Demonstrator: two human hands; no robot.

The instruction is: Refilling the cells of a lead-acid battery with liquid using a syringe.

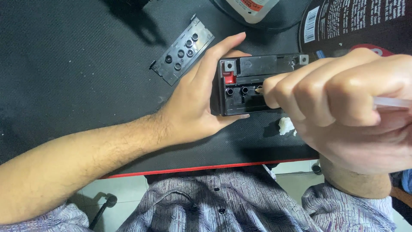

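While the right hand works at the holes, these lines go from near to far:

Shirt (214,202): one striped shirt, nearest of all, at the near edge of the mat.

Right hand (343,99): one, near and to the right, curled tight around a thin clear tube (392,102); its fingertips press at the holes in the box top.

White lump (286,125): one small bit, on the mat just near the box.

Left hand (201,94): one, spread wide around the left end of the box, thumb on the near side, fingers on the far side.

Battery box (253,83): one black box in the middle of the mat (77,64), with a red bit at its left end. Three open holes show; the right hand hides any others.

Done: the cover strip is off and the holes are bare.

Left to do: I think the work at the holes is midway, and the strip is not back on.

Cover strip (182,50): one, lying far and left, apart from the box, with six round plugs.

Bottle (253,6): one white one at the far edge.

Dark pack (356,21): one, far right.
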